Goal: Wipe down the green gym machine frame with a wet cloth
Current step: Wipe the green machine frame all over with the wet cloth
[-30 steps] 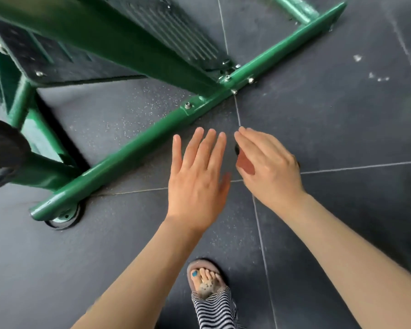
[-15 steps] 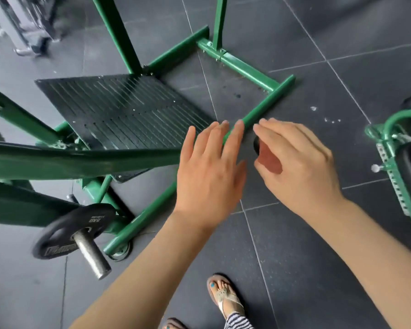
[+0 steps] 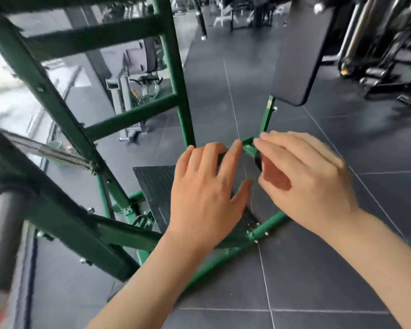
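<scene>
The green gym machine frame (image 3: 57,110) fills the left half, its slanted posts and cross bars rising over a black ribbed footplate (image 3: 152,184). A green base bar (image 3: 268,224) runs along the floor below my hands. My left hand (image 3: 204,186) hovers palm down over the footplate with fingers stretched and touches nothing. My right hand (image 3: 306,181) floats beside it, fingers straight. A small dark object (image 3: 258,161) shows at the edge of its palm; I cannot tell what it is. No cloth is in view.
A black back pad (image 3: 299,51) stands on a green post behind my hands. A grey roller (image 3: 5,233) sticks out at the lower left. Other black machines (image 3: 384,55) crowd the far right. Dark floor tiles (image 3: 330,269) spread to the right and front.
The view has tilted up from the floor to the frame's uprights and the room behind. Both hands stay raised side by side, and my left fingers have spread and curled a little.
</scene>
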`<move>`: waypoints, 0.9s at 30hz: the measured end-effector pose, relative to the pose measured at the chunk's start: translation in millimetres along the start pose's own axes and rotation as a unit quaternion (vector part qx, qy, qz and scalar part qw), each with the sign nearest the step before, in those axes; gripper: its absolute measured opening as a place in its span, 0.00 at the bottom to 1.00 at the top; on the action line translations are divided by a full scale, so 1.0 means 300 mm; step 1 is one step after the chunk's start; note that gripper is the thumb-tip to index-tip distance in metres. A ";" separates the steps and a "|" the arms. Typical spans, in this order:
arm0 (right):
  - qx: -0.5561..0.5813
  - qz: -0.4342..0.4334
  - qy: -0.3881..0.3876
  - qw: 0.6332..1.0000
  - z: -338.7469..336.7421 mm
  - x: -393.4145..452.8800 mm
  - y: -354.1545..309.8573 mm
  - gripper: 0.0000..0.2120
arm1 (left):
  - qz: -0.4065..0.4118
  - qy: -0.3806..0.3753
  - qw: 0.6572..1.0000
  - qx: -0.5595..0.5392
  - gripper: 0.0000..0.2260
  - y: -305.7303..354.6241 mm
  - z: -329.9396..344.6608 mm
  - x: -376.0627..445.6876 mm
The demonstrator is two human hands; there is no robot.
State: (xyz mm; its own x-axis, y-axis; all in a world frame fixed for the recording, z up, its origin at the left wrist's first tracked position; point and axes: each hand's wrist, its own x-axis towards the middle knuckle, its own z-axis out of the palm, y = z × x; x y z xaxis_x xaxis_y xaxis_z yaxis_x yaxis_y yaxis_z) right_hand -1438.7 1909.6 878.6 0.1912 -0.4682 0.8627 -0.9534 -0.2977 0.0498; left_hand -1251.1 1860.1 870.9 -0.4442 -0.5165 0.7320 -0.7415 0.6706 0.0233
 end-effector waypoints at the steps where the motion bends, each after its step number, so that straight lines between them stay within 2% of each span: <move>1: 0.009 -0.020 0.010 1.000 -0.010 0.066 -0.016 0.14 | -0.008 0.008 1.000 0.020 0.27 -0.030 -0.054 0.020; 8: 0.108 -0.140 0.066 0.982 -0.017 0.457 -0.239 0.15 | -0.068 0.031 0.984 0.162 0.28 -0.247 -0.445 0.057; 15: 0.223 -0.230 0.069 0.945 0.009 0.644 -0.563 0.20 | -0.147 0.053 0.949 0.275 0.27 -0.378 -0.782 -0.054; 22: 0.283 -0.253 0.057 0.923 0.037 0.724 -0.846 0.22 | -0.199 0.047 0.924 0.324 0.26 -0.486 -0.993 -0.215; 27: 0.295 -0.260 0.044 0.918 0.088 0.740 -1.020 0.20 | -0.208 0.082 0.918 0.327 0.23 -0.598 -1.098 -0.316</move>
State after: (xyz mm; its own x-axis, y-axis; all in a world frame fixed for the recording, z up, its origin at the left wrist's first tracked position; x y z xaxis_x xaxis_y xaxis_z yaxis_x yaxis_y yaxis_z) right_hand -1098.5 1874.7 1041.6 0.5403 -0.0735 0.8382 -0.4408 -0.8733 0.2075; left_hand -910.3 1964.2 1021.5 -0.0123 -0.5318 0.8468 -0.9972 -0.0565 -0.0499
